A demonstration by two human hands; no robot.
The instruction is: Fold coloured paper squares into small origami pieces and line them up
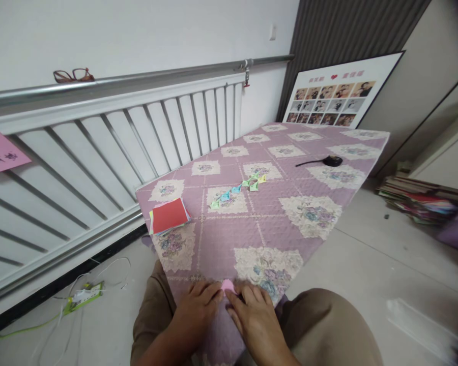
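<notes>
At the near edge of the table, a small folded piece of pink paper (228,285) lies between my two hands. My left hand (199,311) has its fingers bent together at the paper's left side. From the right, my right hand (256,314) holds the paper's other side with thumb and fingertips. Parts of the paper are hidden under the fingers. Farther up the cloth sit several small folded paper pieces, among them a blue one (225,196), a green one (215,204) and a yellow one (262,178).
A stack of coloured paper, red on top (169,216), lies at the table's left edge. A black spoon-like object (332,161) rests at the far right of the flowered tablecloth (240,231). A white radiator (168,122) runs along the left; a power strip (84,297) is on the floor.
</notes>
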